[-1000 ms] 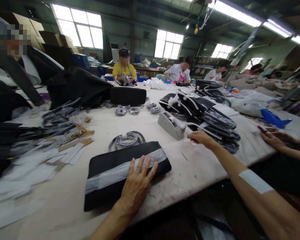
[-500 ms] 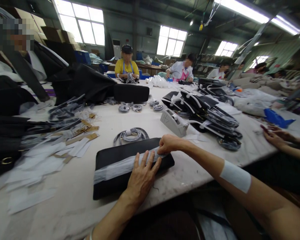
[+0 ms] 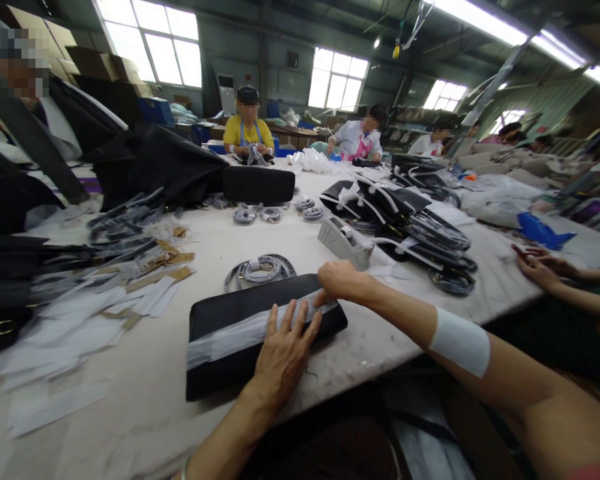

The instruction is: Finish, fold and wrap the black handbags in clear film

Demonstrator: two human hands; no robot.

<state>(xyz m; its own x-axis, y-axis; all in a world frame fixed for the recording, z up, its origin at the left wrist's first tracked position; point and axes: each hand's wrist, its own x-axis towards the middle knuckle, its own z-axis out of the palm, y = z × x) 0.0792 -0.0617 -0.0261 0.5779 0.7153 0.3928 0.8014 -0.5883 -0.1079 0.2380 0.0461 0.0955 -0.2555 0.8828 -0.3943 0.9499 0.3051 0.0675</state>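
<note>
A black bag (image 3: 240, 304) with a flat, boxy shape lies near the table's front edge. Along its upper face runs a translucent white wrapping strip (image 3: 227, 339). My left hand (image 3: 286, 353) rests flat on the strip and bag, fingers spread. At the strip's right end, my right hand (image 3: 341, 280) is closed, its thumb and curled fingers on the strip; the fingertips are partly hidden. Just behind the bag sits a coiled, plastic-wrapped strap (image 3: 260, 270). A grey tape dispenser (image 3: 345, 241) stands beyond my right hand.
Stacked black bags (image 3: 405, 220) lie right of the dispenser. White papers (image 3: 75, 333) and wrapped straps (image 3: 123, 220) spread at left. Another black bag (image 3: 259, 185) stands farther back. A co-worker's hands (image 3: 543, 267) rest at the right table edge; several people work beyond.
My right hand has turned slightly, and its thumb now points down onto the strip. The left hand and bag stay nearly in place; the view has shifted a little.
</note>
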